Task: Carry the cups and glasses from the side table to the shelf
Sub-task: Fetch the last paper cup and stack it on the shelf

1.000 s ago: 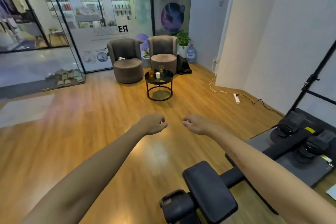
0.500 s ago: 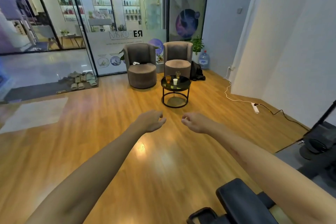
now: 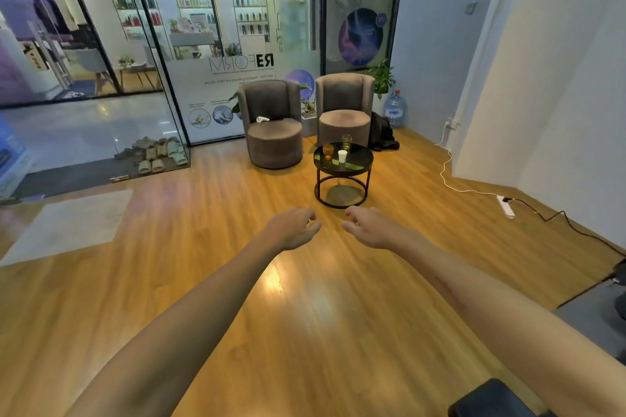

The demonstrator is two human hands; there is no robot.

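Both arms were stretched forward over the wood floor (image 3: 305, 315). Our left hand (image 3: 292, 227) hung loosely curled, fingers narrow, holding nothing. Our right hand (image 3: 367, 226) was the same: loose curl, thumb near the fingertips, nothing gripped. The two hands sat near each other, apart, not touching.

The task items were far ahead on the round black side table (image 3: 359, 159), well apart from both hands. On it we saw an amber glass (image 3: 328, 152) at the far left, a white paper cup (image 3: 342, 156) just right of it and nearer to us, and a clear glass (image 3: 346, 141) at the far edge. All three stood upright, none touching.

Behind the table stood two brown armchairs: the left armchair (image 3: 274, 132) with a small white object (image 3: 262, 119) on its seat, and the right armchair (image 3: 344, 112). A water jug (image 3: 395, 109) and a potted plant (image 3: 382, 78) stood in the far right corner. A white power strip (image 3: 505, 206) lay on the floor at right. Slippers (image 3: 155, 154) sat by the glass wall (image 3: 135, 61) at left. We could not see the shelf we were to carry things to.
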